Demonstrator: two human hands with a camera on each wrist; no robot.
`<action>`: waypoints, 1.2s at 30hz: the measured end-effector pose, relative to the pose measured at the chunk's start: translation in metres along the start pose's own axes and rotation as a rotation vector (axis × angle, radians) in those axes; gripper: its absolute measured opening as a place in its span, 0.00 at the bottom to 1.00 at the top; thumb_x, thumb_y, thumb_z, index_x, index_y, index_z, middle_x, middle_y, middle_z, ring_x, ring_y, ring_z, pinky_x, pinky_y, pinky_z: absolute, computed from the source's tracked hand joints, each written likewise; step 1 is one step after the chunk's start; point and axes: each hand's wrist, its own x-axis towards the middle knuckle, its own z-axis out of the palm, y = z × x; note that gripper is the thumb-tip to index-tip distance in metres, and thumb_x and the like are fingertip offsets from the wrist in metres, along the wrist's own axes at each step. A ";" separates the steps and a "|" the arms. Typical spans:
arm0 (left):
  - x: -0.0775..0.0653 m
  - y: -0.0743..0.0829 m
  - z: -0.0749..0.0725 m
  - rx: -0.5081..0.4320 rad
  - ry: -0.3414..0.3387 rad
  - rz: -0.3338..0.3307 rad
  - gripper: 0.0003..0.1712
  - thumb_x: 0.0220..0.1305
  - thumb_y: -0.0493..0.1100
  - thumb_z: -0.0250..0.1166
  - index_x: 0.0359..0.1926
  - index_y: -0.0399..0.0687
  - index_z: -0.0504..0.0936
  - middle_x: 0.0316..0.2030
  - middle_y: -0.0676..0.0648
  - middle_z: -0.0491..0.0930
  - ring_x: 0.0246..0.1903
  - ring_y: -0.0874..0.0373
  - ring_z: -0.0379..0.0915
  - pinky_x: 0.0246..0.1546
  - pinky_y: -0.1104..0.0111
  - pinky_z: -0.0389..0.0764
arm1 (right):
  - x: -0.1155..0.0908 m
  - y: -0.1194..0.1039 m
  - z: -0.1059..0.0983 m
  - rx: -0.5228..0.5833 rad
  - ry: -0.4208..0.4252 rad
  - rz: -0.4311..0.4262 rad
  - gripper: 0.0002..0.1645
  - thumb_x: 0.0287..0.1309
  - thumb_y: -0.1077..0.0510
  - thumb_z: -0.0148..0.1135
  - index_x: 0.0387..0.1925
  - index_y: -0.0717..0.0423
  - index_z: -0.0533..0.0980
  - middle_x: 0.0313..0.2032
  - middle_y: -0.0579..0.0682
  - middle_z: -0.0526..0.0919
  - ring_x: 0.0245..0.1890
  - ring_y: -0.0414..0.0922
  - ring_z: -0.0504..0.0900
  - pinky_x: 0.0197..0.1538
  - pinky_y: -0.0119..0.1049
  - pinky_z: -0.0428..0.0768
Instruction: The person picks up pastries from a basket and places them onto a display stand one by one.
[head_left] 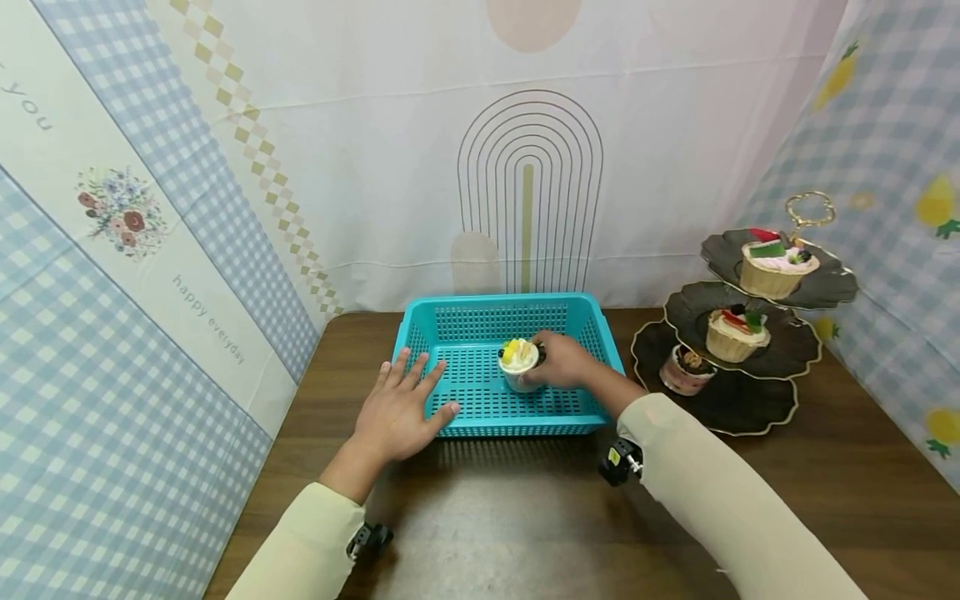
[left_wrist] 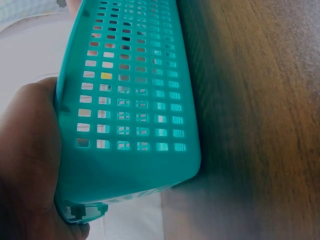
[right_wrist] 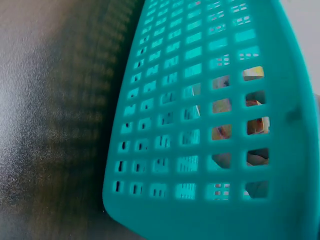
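Observation:
My right hand grips a small dessert cup inside the turquoise plastic basket. White cream with yellow fruit pieces and dark berries tops the cup. In the right wrist view the basket's slotted wall hides most of that hand and the cup. With fingers spread straight, my left hand rests at the basket's left front corner. The left wrist view shows this hand against the rim, beside the slotted basket side.
A three-tier dark stand with a gold handle stands right of the basket. It bears a top cupcake, a middle cupcake and a lower dessert cup. Patterned cloth hangs behind the wooden table.

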 end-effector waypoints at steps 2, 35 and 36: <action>0.000 0.000 0.000 0.000 0.001 -0.002 0.47 0.73 0.77 0.34 0.82 0.58 0.53 0.79 0.43 0.51 0.79 0.41 0.32 0.76 0.44 0.38 | -0.003 -0.001 -0.002 0.040 -0.001 -0.010 0.41 0.56 0.51 0.78 0.64 0.66 0.71 0.56 0.62 0.79 0.56 0.57 0.80 0.53 0.49 0.82; 0.001 0.000 -0.001 -0.014 -0.008 0.002 0.47 0.73 0.77 0.35 0.82 0.57 0.54 0.79 0.41 0.52 0.79 0.44 0.26 0.76 0.45 0.36 | -0.075 0.021 -0.040 0.252 0.131 -0.087 0.48 0.60 0.49 0.76 0.73 0.65 0.65 0.62 0.63 0.79 0.61 0.56 0.79 0.55 0.49 0.83; 0.001 0.000 -0.001 -0.014 -0.010 0.001 0.47 0.73 0.77 0.35 0.82 0.57 0.54 0.79 0.41 0.52 0.79 0.43 0.26 0.76 0.45 0.36 | -0.077 0.021 -0.041 0.252 0.133 -0.084 0.48 0.59 0.49 0.76 0.73 0.65 0.66 0.62 0.63 0.78 0.61 0.56 0.79 0.54 0.49 0.83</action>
